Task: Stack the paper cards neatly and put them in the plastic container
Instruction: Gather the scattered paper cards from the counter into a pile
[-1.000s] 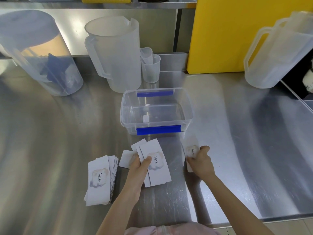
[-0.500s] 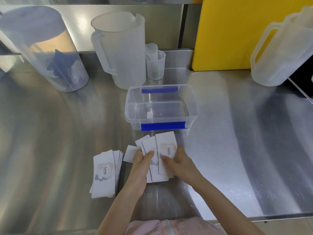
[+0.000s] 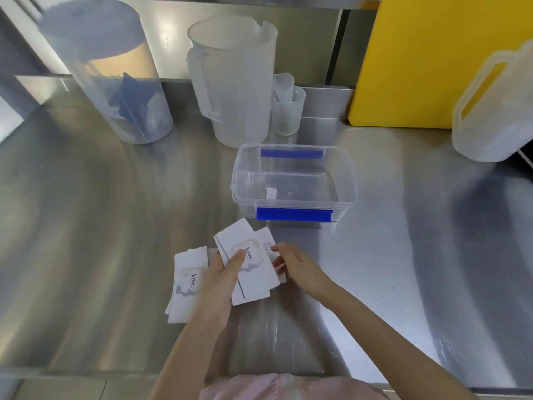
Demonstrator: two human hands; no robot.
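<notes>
Head view: both hands are squaring up a fan of paper cards [image 3: 249, 264].

The left hand [image 3: 219, 281] is pinching the fan, thumb on the top card; the right hand [image 3: 294, 265] is touching its right edge with loosely curled fingers. The fan's long axis is pointing up-left, toward the plastic container [image 3: 294, 183] just beyond both hands (apparently no cards inside). A second pile [image 3: 187, 281] is lying just left of the left hand.

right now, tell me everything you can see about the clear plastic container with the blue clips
The plastic container is a clear, rectangular tub with rounded corners and a stepped rim, lid off. A blue clip sits on its near long side and another on the far side. It stands upright on the steel counter, just beyond the cards, in front of the frosted jug. No cards are inside; only a small white bit shows at the bottom. Neither hand touches it.
</notes>
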